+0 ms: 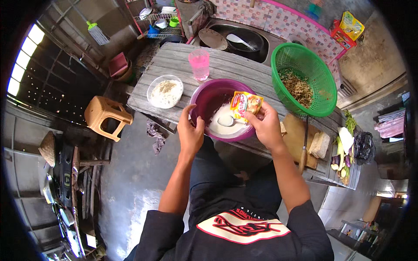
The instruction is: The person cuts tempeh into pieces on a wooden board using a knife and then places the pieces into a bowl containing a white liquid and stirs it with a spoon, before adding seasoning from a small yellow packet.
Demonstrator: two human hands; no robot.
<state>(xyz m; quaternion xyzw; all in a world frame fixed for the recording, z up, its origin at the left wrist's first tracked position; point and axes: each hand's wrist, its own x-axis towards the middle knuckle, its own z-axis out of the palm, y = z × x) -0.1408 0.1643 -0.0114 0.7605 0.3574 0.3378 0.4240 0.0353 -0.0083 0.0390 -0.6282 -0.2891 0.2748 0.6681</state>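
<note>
A purple bowl sits at the near edge of the wooden table, with white, floury-looking contents in its bottom. A metal spoon rests in it. My left hand grips the bowl's left rim between thumb and fingers. Over the right side of the bowl, my right hand pinches a yellow seasoning sachet; I cannot tell whether it is torn open. Left of the bowl stands a clear tub of pale flour. Behind it is a pink-tinted cup of liquid.
At the right, a green basket holds chopped, brownish-green food. A knife lies on a cutting board beside a pale block and vegetables. The sink lies behind the table; a plastic stool stands left.
</note>
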